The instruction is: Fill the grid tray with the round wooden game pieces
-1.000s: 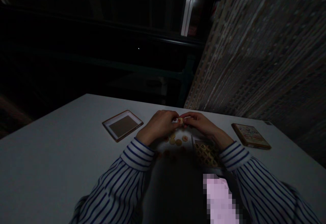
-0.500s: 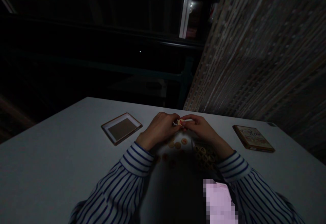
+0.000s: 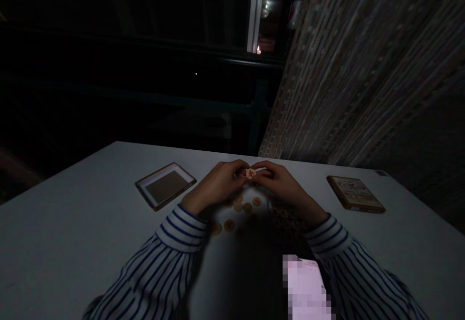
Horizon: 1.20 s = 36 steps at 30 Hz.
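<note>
A round, pale xiangqi piece with a red character faces me, held up between both hands. My left hand pinches its left side, and my right hand grips its right side with thumb and fingers. Below them on the table lie several loose xiangqi pieces, some with red marks. Under my right forearm, a cluster of dark-marked pieces sits close together in deep shadow, so their characters are hard to read.
On the white table, a shallow open box part lies at left. A flat box with a printed cover is at right. A bright phone-like screen, pixelated, is near me. A string curtain hangs behind.
The view has shifted slightly, moving everything a little left in the picture. The held piece has turned so that its red character shows more fully.
</note>
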Available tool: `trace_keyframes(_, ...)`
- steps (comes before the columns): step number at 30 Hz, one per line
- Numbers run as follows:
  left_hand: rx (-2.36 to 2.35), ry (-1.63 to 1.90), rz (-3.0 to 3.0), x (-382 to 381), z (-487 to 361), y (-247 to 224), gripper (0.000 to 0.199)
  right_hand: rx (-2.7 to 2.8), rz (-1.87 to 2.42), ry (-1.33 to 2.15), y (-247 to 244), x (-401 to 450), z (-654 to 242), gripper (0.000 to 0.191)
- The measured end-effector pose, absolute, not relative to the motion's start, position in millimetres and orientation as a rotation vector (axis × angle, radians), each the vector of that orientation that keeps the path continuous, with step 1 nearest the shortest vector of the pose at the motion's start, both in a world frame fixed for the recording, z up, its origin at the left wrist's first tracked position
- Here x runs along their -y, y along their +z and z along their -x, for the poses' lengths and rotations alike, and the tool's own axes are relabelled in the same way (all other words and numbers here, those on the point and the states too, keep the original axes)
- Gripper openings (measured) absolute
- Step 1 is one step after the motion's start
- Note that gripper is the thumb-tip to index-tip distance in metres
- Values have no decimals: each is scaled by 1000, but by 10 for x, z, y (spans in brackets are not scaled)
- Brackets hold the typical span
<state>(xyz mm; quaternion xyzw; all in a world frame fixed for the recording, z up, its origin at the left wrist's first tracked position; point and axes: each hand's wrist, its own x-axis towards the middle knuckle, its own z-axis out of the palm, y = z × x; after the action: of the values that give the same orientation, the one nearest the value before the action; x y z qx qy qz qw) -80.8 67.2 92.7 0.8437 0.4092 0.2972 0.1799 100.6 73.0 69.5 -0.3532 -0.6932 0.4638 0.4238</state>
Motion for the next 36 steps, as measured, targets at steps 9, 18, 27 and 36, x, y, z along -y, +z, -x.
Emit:
trace_keyframes(9,-1134,874,-2350,-686,828,926,21,1892,852,912,659,-734,-1032,28)
trace_keyframes(18,-1127,742,-2354,-675,851,918,21,2215,1100,378,806,-612,-1004,24)
trace_keyframes(27,-1166,580,-2412,-670,875,904,24,2497,1226,90,826,-632,-978,25)
trace_keyframes(36,-1425,382,-2617,-781,1010,810,31,2716,1420,-57,727,-734,-941,32)
